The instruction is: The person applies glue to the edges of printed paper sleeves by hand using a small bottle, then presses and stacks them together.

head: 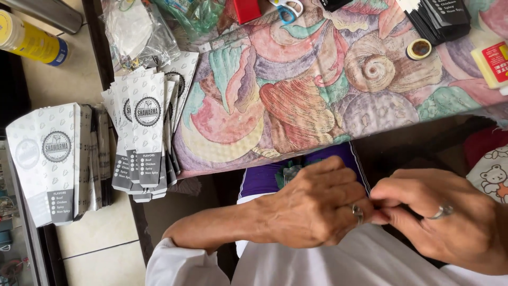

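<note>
While the left hand [312, 204] is curling narrowly at five o'clock, its fingertips are meeting those of the right hand [444, 217], which is pinching inward at four o'clock; whether anything is being gripped between them, I cannot tell. Both are hovering over white fabric [338, 265] below the table's edge. A fan of white paper sleeves [145, 127] is lying at nine o'clock on the patterned tablecloth [296, 90], well apart from the hands, with a tape roll [419, 49] at one o'clock.

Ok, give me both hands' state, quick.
Left hand: fingers curled shut, fingertips meeting the right hand's; what it holds cannot be told.
Right hand: pinched shut against the left; anything in its grip is hidden.
</note>
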